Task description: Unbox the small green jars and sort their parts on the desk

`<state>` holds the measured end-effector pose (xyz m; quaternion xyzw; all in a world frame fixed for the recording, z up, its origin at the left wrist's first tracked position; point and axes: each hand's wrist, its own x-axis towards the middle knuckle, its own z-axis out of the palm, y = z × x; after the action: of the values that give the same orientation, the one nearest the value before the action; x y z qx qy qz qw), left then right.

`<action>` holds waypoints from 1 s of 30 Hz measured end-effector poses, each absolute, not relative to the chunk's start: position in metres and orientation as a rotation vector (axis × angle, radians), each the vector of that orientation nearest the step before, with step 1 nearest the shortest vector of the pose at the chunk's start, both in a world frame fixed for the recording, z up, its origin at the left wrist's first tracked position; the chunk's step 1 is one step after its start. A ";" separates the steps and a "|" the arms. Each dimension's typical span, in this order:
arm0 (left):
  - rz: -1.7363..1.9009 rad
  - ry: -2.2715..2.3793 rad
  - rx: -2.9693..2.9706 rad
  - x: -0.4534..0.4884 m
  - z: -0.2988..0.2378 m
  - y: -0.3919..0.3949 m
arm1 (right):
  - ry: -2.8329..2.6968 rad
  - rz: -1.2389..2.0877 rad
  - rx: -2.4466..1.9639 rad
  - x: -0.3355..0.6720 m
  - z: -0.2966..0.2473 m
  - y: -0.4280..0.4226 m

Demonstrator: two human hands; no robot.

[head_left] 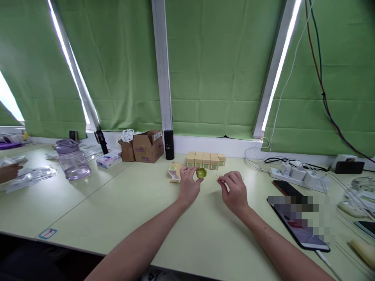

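Observation:
My left hand [189,183] is closed on a small olive-green cup with a wavy rim [201,173], held above the table with its hollow side facing me. To the right of it, my right hand [234,191] is pinched on something thin and yellowish [218,178], too small to make out. An opened small tan carton [175,171] lies just left of my left hand. Behind both hands stands a row of several small tan boxes with green labels [202,160].
A black cylinder [169,145] and an open cardboard box [148,146] stand at the back. A purple-lidded bottle [72,160] is on the left, near another person's hand [9,172]. Phones [299,224], a power strip [295,177] and loose cables lie on the right.

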<state>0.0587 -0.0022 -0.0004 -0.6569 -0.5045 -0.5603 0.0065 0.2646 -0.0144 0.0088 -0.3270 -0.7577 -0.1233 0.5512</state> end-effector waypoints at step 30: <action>-2.419 -1.879 -1.865 0.057 0.004 0.007 | -2.108 -0.372 -1.300 0.218 -0.021 0.055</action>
<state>0.0566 0.0066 0.0040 -0.5074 -0.5111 -0.6579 -0.2203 0.2182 0.0554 -0.0211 -0.4929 -0.7994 -0.1412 0.3134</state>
